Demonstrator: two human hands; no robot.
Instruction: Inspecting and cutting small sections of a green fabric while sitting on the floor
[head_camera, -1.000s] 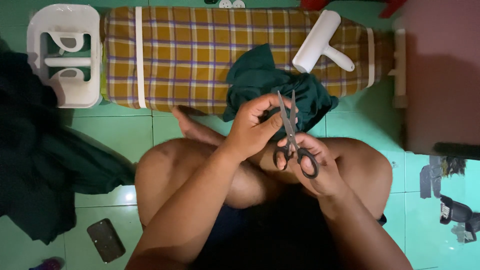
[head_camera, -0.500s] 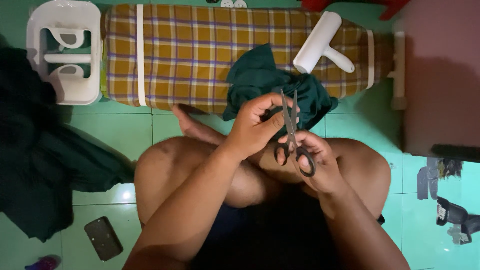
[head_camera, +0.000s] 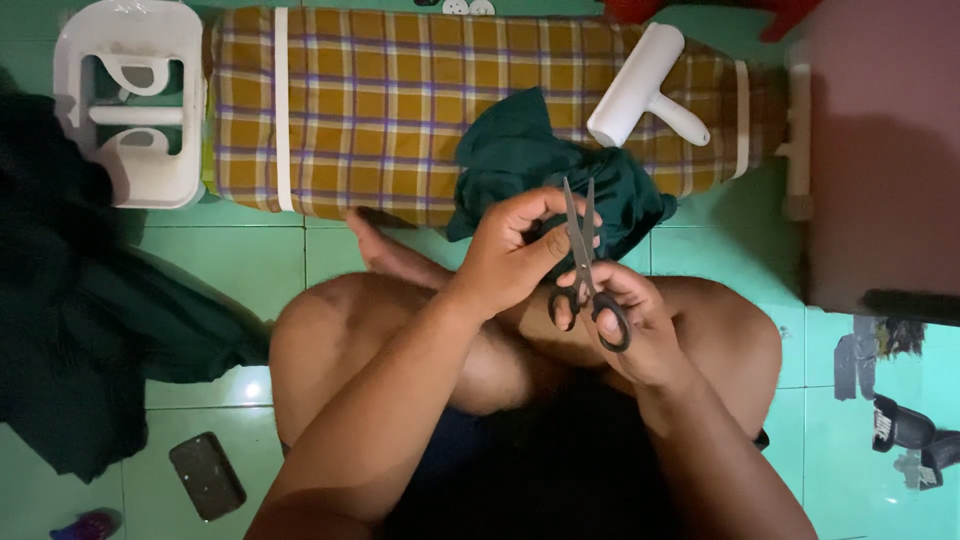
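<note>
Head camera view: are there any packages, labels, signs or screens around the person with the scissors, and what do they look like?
Phone: lies flat on the green tiled floor at lower left, beside the person's knee; a dark rectangle with rounded corners, its face unlit.
Packages, labels, signs: none that I can make out.

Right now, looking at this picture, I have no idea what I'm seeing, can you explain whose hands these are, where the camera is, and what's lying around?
The camera sits on a person's head and looks down, so you see their own arms and folded legs as they sit on a green tiled floor. The right hand holds dark scissors by the handles, blades pointing up. The left hand pinches dark green cloth beside the blades. That cloth lies on a low checked ironing board, next to a white lint roller. A white plastic stool, a dark heap of fabric and a phone are on the left.
</note>
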